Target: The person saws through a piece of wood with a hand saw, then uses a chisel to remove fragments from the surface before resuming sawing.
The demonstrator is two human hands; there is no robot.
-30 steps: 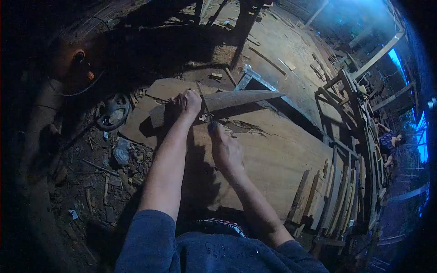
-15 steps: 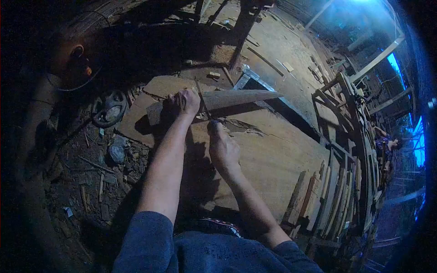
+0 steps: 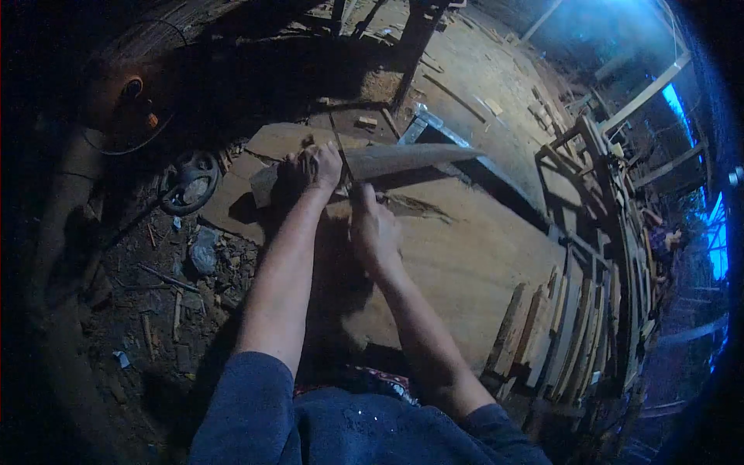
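Note:
A long wooden piece point(image 3: 403, 160), tapering to a point on the right, lies across a broad wooden board point(image 3: 457, 256). My left hand point(image 3: 319, 166) is closed on its upper side, left of the middle, and presses it down. Across the wood, close beside those fingers, runs a thin dark saw-like blade point(image 3: 339, 138); its teeth are too small to make out. My right hand point(image 3: 377, 232), nearer to my body, is wrapped around the near end of this tool. The handle is mostly hidden in the fist.
Wood strips point(image 3: 535, 333) stand in a row at the right, beside a wooden frame. A dark metal wheel point(image 3: 190, 183) lies left of the board. Wood scraps and a crumpled plastic bag point(image 3: 204, 249) litter the ground. A metal-edged frame point(image 3: 442, 133) sits behind the wood's tip.
My right hand has pushed forward, away from my body, and the blade has slid farther past the wood's far side. My left hand keeps its hold on the wooden piece.

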